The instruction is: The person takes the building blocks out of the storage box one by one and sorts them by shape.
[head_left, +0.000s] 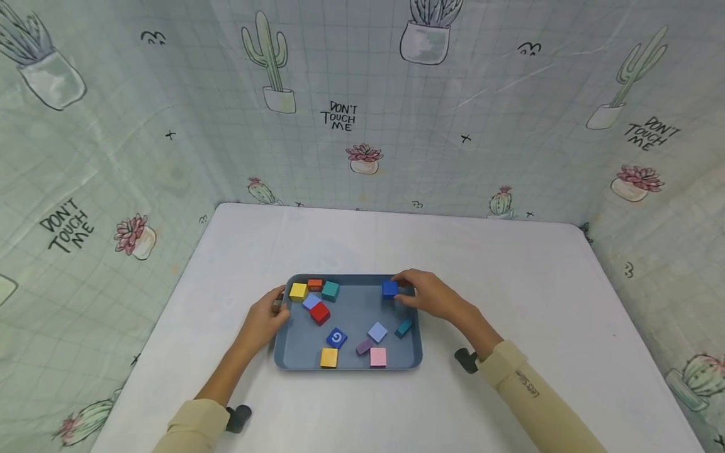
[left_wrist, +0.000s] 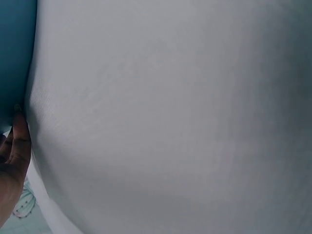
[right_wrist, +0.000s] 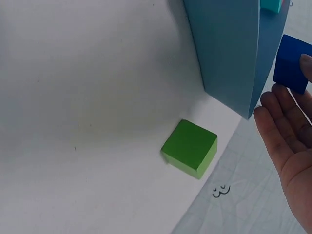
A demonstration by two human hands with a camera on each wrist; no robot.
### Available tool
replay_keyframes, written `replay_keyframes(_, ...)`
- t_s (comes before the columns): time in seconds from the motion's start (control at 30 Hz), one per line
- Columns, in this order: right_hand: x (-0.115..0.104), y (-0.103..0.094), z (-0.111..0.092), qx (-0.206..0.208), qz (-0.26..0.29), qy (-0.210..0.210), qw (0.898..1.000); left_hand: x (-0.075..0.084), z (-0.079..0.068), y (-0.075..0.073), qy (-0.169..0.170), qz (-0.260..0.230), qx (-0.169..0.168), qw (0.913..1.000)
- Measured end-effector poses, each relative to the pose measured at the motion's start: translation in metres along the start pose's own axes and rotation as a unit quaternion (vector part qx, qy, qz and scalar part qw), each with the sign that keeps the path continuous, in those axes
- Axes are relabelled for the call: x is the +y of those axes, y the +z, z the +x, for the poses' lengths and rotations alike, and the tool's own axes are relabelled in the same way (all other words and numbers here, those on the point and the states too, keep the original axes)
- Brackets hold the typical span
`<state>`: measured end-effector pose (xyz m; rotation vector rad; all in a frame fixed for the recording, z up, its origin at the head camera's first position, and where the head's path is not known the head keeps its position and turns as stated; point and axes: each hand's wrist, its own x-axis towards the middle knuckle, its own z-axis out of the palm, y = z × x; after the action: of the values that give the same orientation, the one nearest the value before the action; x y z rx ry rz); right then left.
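Observation:
A shallow blue-grey tray (head_left: 358, 309) lies on the white table with several coloured blocks in it. My left hand (head_left: 266, 318) grips the tray's left side, its fingertips at the rim; in the left wrist view its fingers (left_wrist: 20, 141) lie against the outer wall. At the tray's back right corner, my right hand (head_left: 429, 294) pinches a dark blue cube (head_left: 389, 289) between thumb and fingers. The same blue cube (right_wrist: 292, 63) shows beside the tray wall (right_wrist: 226, 53) in the right wrist view.
Yellow (head_left: 298, 292), teal (head_left: 330, 290) and red (head_left: 320, 313) blocks crowd the tray's back left. Pink (head_left: 377, 357), light blue (head_left: 377, 332) and purple (head_left: 364, 346) ones lie toward the front right. A green block (right_wrist: 190, 146) rests on the table outside the tray.

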<state>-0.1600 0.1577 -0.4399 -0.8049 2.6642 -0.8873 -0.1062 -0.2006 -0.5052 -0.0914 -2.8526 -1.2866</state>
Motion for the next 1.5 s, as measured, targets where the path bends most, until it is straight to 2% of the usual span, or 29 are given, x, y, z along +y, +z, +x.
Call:
replay_keyframes(0.33, 0.007, -0.008, -0.001, 0.005, 0.017, 0.006, 1.000, 0.002, -0.001, -0.001, 0.007, 0.006, 0.011, 0.9999)
replay_keyframes(0.87, 0.018, -0.013, -0.007, 0.003, 0.024, 0.020, 1.000, 0.005, 0.000, -0.001, -0.002, 0.013, 0.000, 0.9999)
replay_keyframes(1.17, 0.020, -0.014, -0.010, 0.005, 0.027, 0.030, 0.999, 0.005, 0.000, -0.001, 0.008, 0.013, 0.004, 0.9999)
replay_keyframes(1.5, 0.026, -0.014, -0.014, 0.018, 0.025, 0.020, 0.999, 0.003, 0.000, 0.001, 0.000, 0.009, 0.003, 1.0000)
